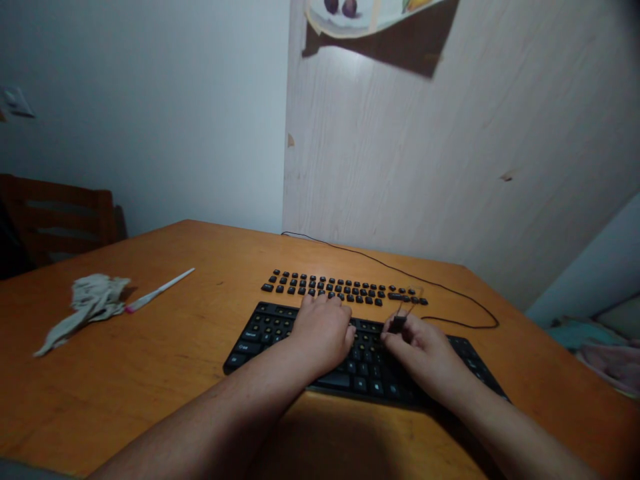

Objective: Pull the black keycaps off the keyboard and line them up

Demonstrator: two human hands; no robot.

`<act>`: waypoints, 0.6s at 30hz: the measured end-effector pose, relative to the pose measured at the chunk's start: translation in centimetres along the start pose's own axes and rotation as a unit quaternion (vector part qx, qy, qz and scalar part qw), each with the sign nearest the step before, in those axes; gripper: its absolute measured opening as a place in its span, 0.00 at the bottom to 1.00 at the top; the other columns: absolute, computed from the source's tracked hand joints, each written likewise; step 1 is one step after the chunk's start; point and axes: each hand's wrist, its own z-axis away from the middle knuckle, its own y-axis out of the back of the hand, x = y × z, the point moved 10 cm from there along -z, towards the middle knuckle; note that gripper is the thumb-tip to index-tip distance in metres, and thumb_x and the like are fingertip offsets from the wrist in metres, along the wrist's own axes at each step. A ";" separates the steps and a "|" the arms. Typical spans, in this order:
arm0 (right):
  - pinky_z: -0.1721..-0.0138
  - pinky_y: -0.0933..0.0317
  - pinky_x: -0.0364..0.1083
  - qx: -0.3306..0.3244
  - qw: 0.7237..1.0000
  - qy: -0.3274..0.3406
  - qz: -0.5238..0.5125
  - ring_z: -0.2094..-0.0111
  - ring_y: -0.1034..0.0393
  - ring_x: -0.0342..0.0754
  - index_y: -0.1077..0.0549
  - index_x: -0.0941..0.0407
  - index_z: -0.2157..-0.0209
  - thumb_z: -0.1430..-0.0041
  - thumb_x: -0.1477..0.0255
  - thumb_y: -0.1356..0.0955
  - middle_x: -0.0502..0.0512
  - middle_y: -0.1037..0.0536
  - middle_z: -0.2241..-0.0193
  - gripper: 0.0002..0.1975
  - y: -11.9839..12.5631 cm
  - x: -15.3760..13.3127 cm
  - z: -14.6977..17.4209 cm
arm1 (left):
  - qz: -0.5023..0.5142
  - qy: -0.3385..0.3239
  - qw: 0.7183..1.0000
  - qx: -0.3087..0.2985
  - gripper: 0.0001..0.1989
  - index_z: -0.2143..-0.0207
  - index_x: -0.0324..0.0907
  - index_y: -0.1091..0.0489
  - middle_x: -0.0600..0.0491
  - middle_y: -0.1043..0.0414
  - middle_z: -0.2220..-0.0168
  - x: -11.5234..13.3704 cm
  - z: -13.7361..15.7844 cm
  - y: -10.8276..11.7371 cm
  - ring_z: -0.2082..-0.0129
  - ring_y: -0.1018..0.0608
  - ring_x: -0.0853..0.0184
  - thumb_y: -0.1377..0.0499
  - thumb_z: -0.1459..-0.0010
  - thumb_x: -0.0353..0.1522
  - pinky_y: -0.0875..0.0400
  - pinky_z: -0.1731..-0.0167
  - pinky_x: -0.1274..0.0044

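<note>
head view, left to right: a dark wooden chair (60, 217) stands at the far left behind the orange wooden surface (165, 353). on the surface lies a crumpled grey cloth (90, 303), and just beside it a thin white stick with a pink end (157, 291). further right, rows of loose black keycaps (340, 288) sit in lines just behind the black keyboard (270, 330), whose cable (400, 272) runs back toward the pale wood-grain wall panel (425, 167) and loops round on the right. the left hand (323, 333) rests palm down on the middle of the keyboard, fingers curled over the keys, its grip on nothing that can be seen. the right hand (425, 357) hovers over the keyboard's right half, its grip pinched closed on a small wire keycap puller (400, 319), which points up and away. yellowish legends show on some keys, too small to read. a picture with fruit (360, 13) hangs at the top edge; soft bedding (600, 347) lies far right.
</note>
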 end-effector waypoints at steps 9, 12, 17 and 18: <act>0.70 0.44 0.44 0.011 1.000 0.004 0.012 0.75 0.39 0.44 0.31 0.55 0.70 0.45 0.69 0.35 0.47 0.33 0.78 0.04 0.0 0.1 -0.1 | 0.002 0.004 1.000 0.000 0.13 0.64 0.42 0.27 0.45 0.27 0.59 0.0 0.0 0.2 0.56 0.29 0.53 0.48 0.40 0.39 0.39 0.55 0.62; 0.71 0.44 0.44 -0.005 1.000 -0.008 0.005 0.76 0.39 0.45 0.30 0.56 0.70 0.43 0.66 0.35 0.47 0.33 0.79 0.07 -0.3 0.6 0.0 | -0.001 0.004 1.000 0.005 0.13 0.64 0.42 0.27 0.45 0.27 0.60 0.0 0.0 0.3 0.56 0.29 0.53 0.48 0.40 0.39 0.38 0.55 0.61; 0.72 0.45 0.44 -0.013 1.000 -0.006 0.015 0.77 0.39 0.45 0.31 0.55 0.72 0.43 0.63 0.34 0.46 0.33 0.80 0.10 -0.4 0.3 0.0 | 0.003 0.007 1.000 0.001 0.13 0.65 0.42 0.27 0.46 0.27 0.60 0.0 0.0 0.3 0.56 0.28 0.54 0.47 0.41 0.39 0.38 0.55 0.62; 0.73 0.45 0.44 -0.008 1.000 -0.001 0.018 0.77 0.39 0.45 0.31 0.55 0.72 0.43 0.64 0.34 0.46 0.33 0.80 0.10 -0.3 0.1 0.0 | 0.004 0.007 1.000 0.001 0.13 0.64 0.42 0.27 0.46 0.27 0.60 0.0 0.0 0.3 0.56 0.28 0.54 0.47 0.41 0.39 0.38 0.54 0.62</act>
